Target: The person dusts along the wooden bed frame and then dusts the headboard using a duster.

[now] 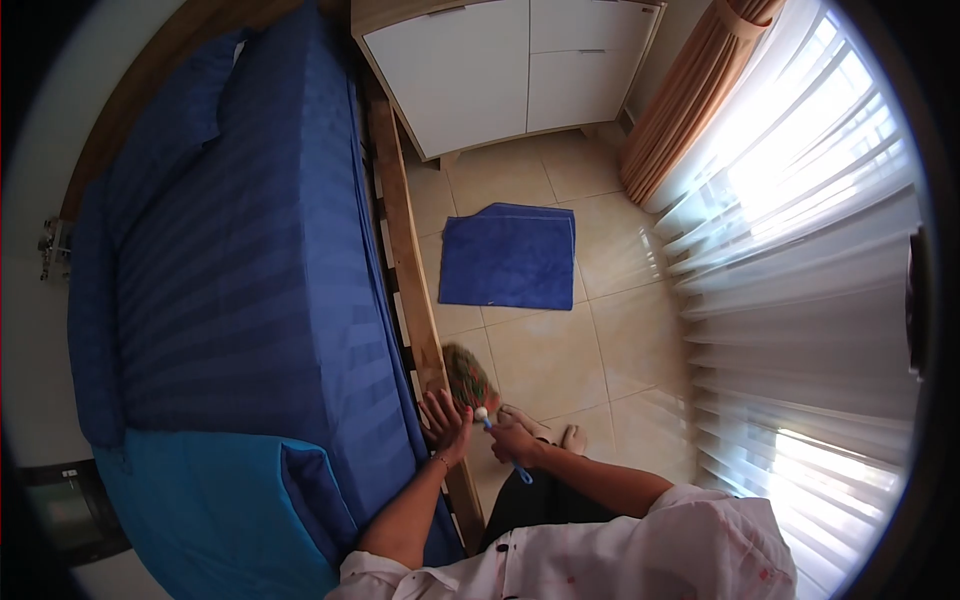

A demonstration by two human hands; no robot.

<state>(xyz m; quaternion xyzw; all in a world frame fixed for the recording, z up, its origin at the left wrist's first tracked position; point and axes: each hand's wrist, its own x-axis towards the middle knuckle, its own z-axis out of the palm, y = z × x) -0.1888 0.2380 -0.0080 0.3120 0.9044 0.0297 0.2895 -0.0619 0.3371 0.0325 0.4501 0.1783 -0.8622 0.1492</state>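
My left hand [449, 428] has its fingers spread over the wooden bed rail [405, 235], beside the blue mattress. To its right, my right hand [513, 443] is wrapped round the blue handle [523, 475] of a duster. The duster's head [466, 378], greenish and reddish and a little blurred, hangs low beside the bed rail, just beyond my hands. A pale round piece [481, 413] joins the handle to the head.
A blue mat [508, 257] lies on the tiled floor ahead. Beyond it stands a white cabinet [455, 75]. The bed [250, 250] fills the left side, with a turquoise cover [215, 500]. Sheer curtains [790, 350] hang along the right; my feet are below.
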